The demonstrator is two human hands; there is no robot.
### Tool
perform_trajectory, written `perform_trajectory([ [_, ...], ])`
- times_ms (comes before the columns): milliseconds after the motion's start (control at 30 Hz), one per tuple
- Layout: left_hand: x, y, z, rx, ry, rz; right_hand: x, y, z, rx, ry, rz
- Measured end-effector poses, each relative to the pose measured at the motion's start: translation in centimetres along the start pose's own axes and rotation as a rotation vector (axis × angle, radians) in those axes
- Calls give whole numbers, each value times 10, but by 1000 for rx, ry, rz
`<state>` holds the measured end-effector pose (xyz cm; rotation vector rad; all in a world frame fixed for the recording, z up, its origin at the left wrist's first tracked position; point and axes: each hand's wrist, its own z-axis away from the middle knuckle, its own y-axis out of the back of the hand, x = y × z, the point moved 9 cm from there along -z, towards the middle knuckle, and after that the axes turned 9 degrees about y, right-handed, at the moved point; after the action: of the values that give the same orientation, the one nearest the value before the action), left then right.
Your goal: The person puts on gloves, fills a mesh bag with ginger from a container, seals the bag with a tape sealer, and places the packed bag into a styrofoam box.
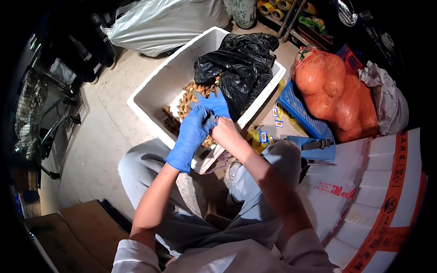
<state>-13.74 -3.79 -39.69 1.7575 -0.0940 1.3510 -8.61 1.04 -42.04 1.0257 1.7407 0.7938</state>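
Shirt front (241,259) nearest; below it, gloved hands over a box of roots, right cuff being worked

Bare forearms run up from the shirt, past grey trousers (141,164), to the near end of a white foam box (154,86) on the floor
Left hand (195,127): fingers bunched and curled in at the right wrist, apparently pinching the cuff of the right glove (218,103). Exact grip half hidden by its own knuckles
Right hand (213,107): back up, fingers spread fairly wide and aimed into the box, no object seen in it. Palm hidden, so can't tell about contact underneath
Left glove (186,142) reaches past its wrist; right one stops about at the wrist, bare skin right behind it
Roots (184,102), look like ginger: inside the box, heaped along the middle and near end, partly under a black plastic bag (241,63) that covers the far right part and drapes over the rim

Step in hand, my read: glove handling, not root handling. On, off or just a tug, one frame can't settle it
Next move calls for: firm pinch on the cuff, steady even pull so thin film doesn't tear, right fingers kept straight. If it's a fitting pull, direction is back toward the forearm; handling roots would need the left fingers free of the cuff first
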Motion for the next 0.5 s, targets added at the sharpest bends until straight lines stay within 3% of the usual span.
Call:
perform_trajectory([
  [33, -2, -2, 0, 58, -51, -58, -4, -6, 1, -38, 57, 48],
  [67, -5, -3, 2, 115, -102, -113, 6, -2, -2, 220, -108, -199],
  [100, -12, -8, 3, 100, -102, -122, 7, -6, 0, 227, -123, -207],
  [167, 1, -8, 11, 160, -149, -438, 14, -25, 6, 50, -245, -117],
  [233, -4, -6, 7, 138, -145, -390, 17, -30, 11, 96, -284, -83],
  [300, -55, -24, 0, -238, 335, 133, 17, -37, 12, -26, -346, -62],
  [333, -65, -30, 4, -311, 399, 345, 16, -42, 11, -167, -369, -33],
  [400, -50, -27, 15, -323, 463, 446, 40, -84, 26, -182, -338, 13],
  [467, -61, -39, 18, -376, 520, 582, 42, -82, 17, -196, -315, 61],
  [500, -56, -38, 20, -380, 523, 583, 23, -54, -9, -333, -228, 289],
])
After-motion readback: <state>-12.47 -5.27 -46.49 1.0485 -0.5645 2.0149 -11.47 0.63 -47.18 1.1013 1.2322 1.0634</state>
